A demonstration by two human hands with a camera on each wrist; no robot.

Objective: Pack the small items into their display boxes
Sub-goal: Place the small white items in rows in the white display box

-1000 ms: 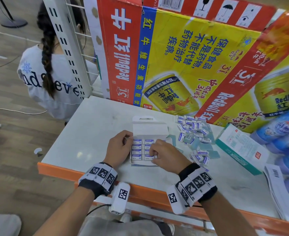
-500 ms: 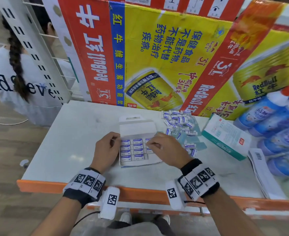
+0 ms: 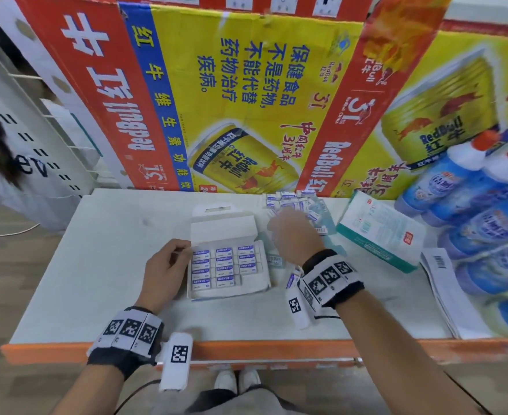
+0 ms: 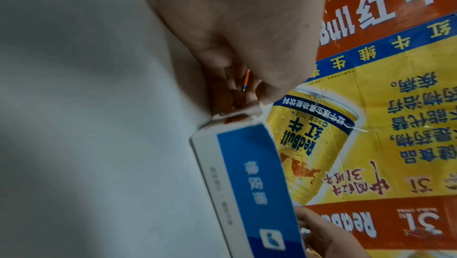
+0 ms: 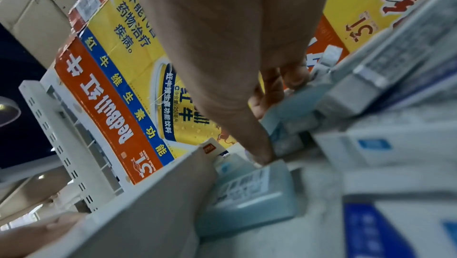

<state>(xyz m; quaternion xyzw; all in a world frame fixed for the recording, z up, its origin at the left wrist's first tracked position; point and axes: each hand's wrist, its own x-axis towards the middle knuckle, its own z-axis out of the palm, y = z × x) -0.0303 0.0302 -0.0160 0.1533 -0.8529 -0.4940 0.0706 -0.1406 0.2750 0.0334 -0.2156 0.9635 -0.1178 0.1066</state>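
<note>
A big red and yellow carton [image 3: 246,94] stands behind the desk [image 3: 97,265]; blue bottles [image 3: 471,211] and a teal box [image 3: 381,232] lie right.

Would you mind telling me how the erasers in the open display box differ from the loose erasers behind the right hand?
The erasers in the display box lie flat in neat rows, labels up; the loose erasers sit in a jumbled heap at mixed angles. The boxed ones are walled in by the white display box, steadied by the left hand; the loose ones lie bare on the table, where the right hand reaches. Both groups look like the same small white erasers with blue labels.
</note>
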